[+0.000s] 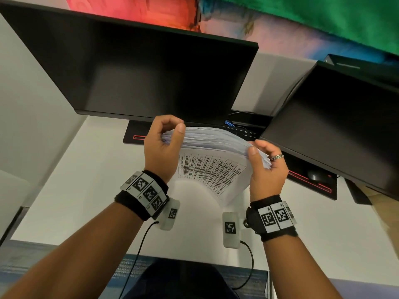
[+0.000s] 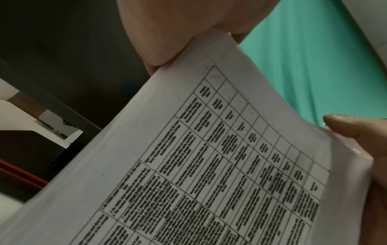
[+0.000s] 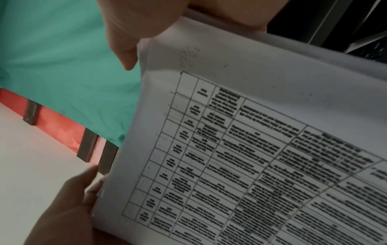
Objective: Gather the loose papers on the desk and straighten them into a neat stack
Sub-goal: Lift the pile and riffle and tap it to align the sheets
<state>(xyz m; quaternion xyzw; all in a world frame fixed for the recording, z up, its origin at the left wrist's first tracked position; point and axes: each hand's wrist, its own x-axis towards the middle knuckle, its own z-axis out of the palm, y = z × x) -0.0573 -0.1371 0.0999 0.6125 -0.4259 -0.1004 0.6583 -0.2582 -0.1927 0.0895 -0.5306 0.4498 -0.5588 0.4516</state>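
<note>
Above the white desk (image 1: 75, 190), in front of the dark monitor (image 1: 140, 72), the stack of papers (image 1: 211, 169) stands on edge; the left hand (image 1: 160, 147) and the right hand (image 1: 266, 169) each pinch one upper corner.

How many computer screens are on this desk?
2. One large dark monitor stands straight ahead, behind the paper stack; a second dark monitor is angled at the right. Others could sit outside the view.

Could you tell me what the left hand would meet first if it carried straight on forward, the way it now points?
Probably the large monitor. The left hand, gripping the stack of papers, points toward the monitor's lower edge and stand, though depth is hard to judge.
</note>
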